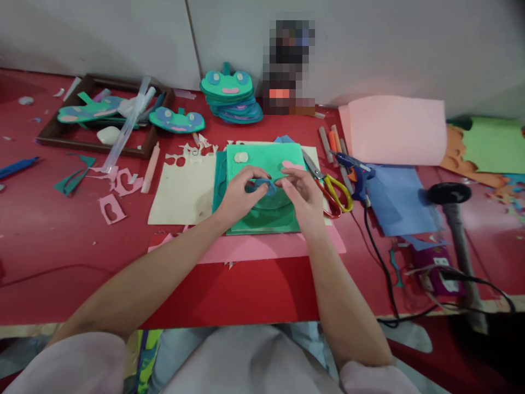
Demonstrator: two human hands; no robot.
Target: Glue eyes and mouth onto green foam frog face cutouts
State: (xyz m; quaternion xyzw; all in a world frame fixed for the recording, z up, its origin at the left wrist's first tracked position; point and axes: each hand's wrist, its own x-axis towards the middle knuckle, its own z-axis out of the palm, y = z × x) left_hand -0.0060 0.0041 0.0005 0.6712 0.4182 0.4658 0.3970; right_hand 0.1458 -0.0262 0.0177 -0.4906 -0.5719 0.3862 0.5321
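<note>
Mid-frame, your left hand (pixel 241 192) pinches a blue piece (pixel 272 189). Your right hand (pixel 305 198) curls beside it, fingers' hold unclear.

Glossy table (pixel 49 219), matt green sheet (pixel 268 156), metal scissor blades (pixel 313 165)

Left hand (pixel 245 190) pinches a blue bit (pixel 270 188) over the green sheets (pixel 264 157), right hand (pixel 304 194) up close. Scissors (pixel 338 192) and glue gun (pixel 357 174) sit off to the right, frog stack (pixel 228 94) at the back of the table (pixel 246 295).
</note>
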